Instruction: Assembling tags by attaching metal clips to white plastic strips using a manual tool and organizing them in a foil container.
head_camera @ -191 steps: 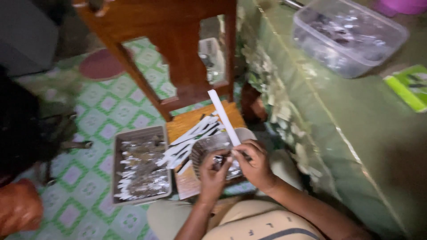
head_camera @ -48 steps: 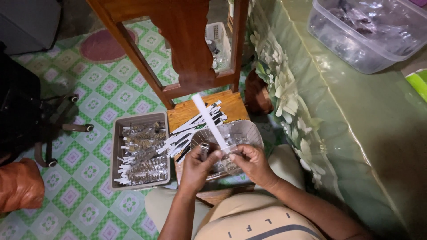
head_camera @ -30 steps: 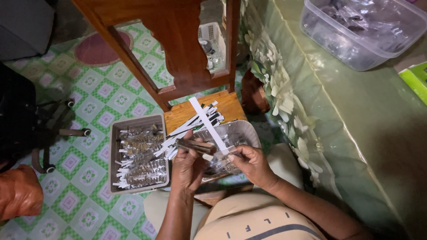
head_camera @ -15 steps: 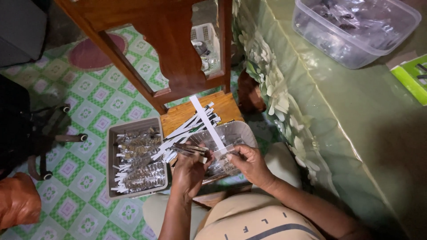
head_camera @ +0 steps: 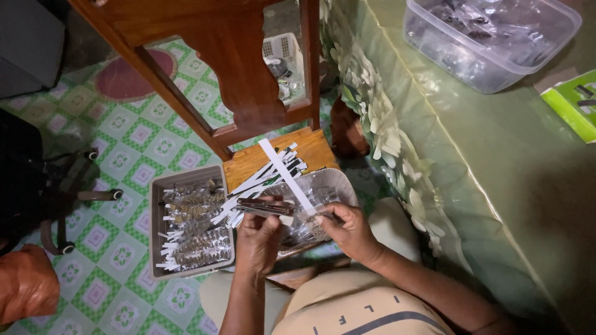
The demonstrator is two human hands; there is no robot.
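Observation:
My left hand (head_camera: 257,239) grips a dark metal stapler-like tool (head_camera: 264,206) lying flat over my lap. My right hand (head_camera: 347,226) pinches the lower end of a long white paper strip (head_camera: 287,175), which slants up and left over a pile of more white strips (head_camera: 261,180). Under both hands sits a grey tray (head_camera: 338,185) with small clear packets. Left of it a second grey tray (head_camera: 162,186) is filled with rows of clear packets tagged with white strips.
A wooden chair (head_camera: 236,93) stands ahead with its seat edge (head_camera: 273,158) under the strips. A table with a green floral cover (head_camera: 447,155) lies on the right, bearing a clear plastic tub (head_camera: 428,46) and a green box (head_camera: 571,102). Tiled floor (head_camera: 124,142) and a dark wheeled bag (head_camera: 37,180) lie left.
My left hand has brought the metal tool up to the strip's lower end. My right hand still pinches the strip, which has tilted slightly. The view has shifted a little.

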